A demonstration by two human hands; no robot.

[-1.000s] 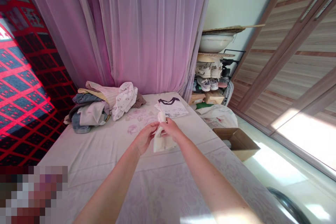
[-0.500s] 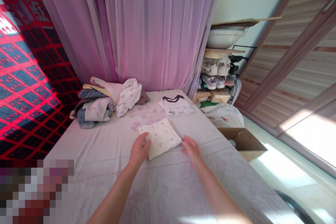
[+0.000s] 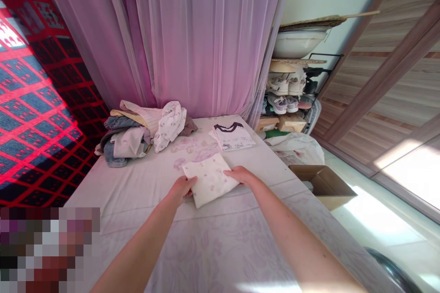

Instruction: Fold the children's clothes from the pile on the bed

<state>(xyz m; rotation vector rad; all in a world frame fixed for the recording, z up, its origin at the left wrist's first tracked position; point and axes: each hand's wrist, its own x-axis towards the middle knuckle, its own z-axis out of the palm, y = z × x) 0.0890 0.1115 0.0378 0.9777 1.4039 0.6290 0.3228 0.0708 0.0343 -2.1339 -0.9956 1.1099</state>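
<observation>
A folded cream garment [image 3: 211, 181] with small pale prints lies on the bed [image 3: 144, 201] in front of me. My left hand [image 3: 184, 188] grips its left edge, thumb on top and fingers tucked underneath. At the opposite edge my right hand [image 3: 239, 175] pinches the cloth, its thumb lying over the top. Farther back sits a folded white shirt [image 3: 237, 139] with a dark neckline, on top of other folded cloth. A heap of loose clothes [image 3: 129, 135] rests at the back left, a white printed piece [image 3: 169, 126] among them.
Purple curtains [image 3: 199, 36] hang behind the bed. To the right stand a shoe rack [image 3: 288, 84] carrying a white basin [image 3: 299, 45], and an open cardboard box [image 3: 323, 183] on the floor. A red and dark patterned cloth [image 3: 41, 100] hangs at the left.
Both hands have closed on the folded garment's edges. My right hand moved up and left onto the cloth; the left slid its fingers under. The view shifted slightly.
</observation>
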